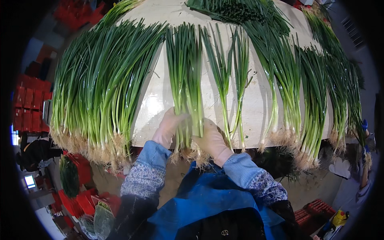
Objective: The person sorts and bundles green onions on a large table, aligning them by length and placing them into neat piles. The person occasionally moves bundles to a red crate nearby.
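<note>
Two bunches of spring onions lie upright side by side before me, roots over the table's near edge. My left hand [168, 126] is around the stems of the left bunch [177, 72], its thumb slightly blurred. The lower stems of the right bunch [194, 78] are in my right hand [210, 139], just above the pale roots. Just right of that hand lie two thin groups of spring onions, one forked [221, 75] and one narrow [241, 72]. A broad row of spring onions [102, 84] spreads to the left.
More bunches [313, 96] line the pale table [150, 111] on the right. A pile of greens [234, 10] lies at its far side. Red crates [31, 103] stand at left. At the right edge a co-worker's blue-gloved hand [364, 124] shows.
</note>
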Demonstrator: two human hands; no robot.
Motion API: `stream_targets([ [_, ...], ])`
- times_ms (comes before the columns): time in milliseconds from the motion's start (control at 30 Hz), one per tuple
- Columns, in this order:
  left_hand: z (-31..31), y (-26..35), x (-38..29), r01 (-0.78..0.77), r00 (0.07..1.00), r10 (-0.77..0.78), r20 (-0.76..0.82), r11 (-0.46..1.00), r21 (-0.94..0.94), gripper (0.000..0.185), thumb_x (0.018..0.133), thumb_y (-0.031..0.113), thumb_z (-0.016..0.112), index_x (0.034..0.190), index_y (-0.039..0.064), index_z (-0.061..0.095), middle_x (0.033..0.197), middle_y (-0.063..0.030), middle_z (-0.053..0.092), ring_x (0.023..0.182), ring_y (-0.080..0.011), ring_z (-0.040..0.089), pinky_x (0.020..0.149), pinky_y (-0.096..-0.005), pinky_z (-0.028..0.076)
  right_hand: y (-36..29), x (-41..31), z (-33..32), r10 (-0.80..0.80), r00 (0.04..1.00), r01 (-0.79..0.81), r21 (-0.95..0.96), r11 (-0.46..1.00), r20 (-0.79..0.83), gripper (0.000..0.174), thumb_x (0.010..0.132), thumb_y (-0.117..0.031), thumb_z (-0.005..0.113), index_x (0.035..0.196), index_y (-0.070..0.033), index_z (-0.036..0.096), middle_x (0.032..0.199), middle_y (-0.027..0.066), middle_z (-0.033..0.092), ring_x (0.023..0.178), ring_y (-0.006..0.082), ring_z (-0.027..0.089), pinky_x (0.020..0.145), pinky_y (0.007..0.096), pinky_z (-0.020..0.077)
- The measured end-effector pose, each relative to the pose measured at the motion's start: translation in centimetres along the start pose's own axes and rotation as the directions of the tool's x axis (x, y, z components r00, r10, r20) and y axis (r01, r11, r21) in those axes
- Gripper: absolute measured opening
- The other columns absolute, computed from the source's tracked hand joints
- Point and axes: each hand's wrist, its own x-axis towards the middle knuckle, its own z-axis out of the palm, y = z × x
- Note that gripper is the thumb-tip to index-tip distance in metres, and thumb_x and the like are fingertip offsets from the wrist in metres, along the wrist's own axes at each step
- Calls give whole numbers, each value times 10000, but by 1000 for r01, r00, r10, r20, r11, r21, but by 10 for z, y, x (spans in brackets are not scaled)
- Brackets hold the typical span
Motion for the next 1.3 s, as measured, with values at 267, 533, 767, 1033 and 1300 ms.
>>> stream_targets([
  [267, -74, -26, 32, -50, 967, 72, 246, 994, -96, 534, 885, 66, 593, 1392, -30, 455, 1169, -150, 647, 1011, -236, 657, 877, -360, 528, -3, 22, -5, 305, 932, -304, -37, 952, 193, 700, 756, -78, 681, 1368, 92, 386, 1151, 269, 618, 967, 377, 662, 825, 410, 530],
  [533, -99, 17, -8, -15, 994, 19, 103, 999, -42, 483, 903, 104, 613, 1333, -68, 479, 1222, -207, 632, 1110, -281, 636, 892, -367, 538, -6, 11, -60, 25, 854, -472, 752, 461, 520, 582, 856, -16, 593, 1417, 27, 446, 1091, 135, 636, 893, 191, 634, 847, 300, 527],
  [767, -47, -7, -6, 175, 924, 47, 380, 831, -528, 456, 934, 29, 499, 1369, -76, 413, 1254, -257, 594, 1092, -313, 631, 931, -414, 547, -13, -4, -37, 17, 781, -612, 760, 220, 624, 532, 864, 36, 549, 1393, -7, 504, 1329, 100, 597, 1214, 215, 561, 1076, 300, 396],
  [1033, -23, -22, 6, 209, 914, 41, 405, 806, -554, 390, 909, 56, 566, 1284, -45, 537, 1144, -139, 651, 1015, -250, 656, 926, -373, 541, -21, -9, -25, 18, 846, -513, 802, 305, 534, 505, 848, 22, 555, 1349, -18, 513, 1182, 66, 618, 1093, 172, 574, 994, 297, 437],
  [1300, -6, -24, 1, 77, 962, 64, 266, 871, -486, 307, 872, 77, 696, 1163, 14, 623, 1016, -87, 684, 872, -209, 676, 807, -327, 561, -26, -5, -39, 30, 894, -376, 711, 595, 448, 412, 850, -13, 548, 1261, 20, 564, 1101, 85, 657, 1032, 171, 591, 930, 291, 459],
])
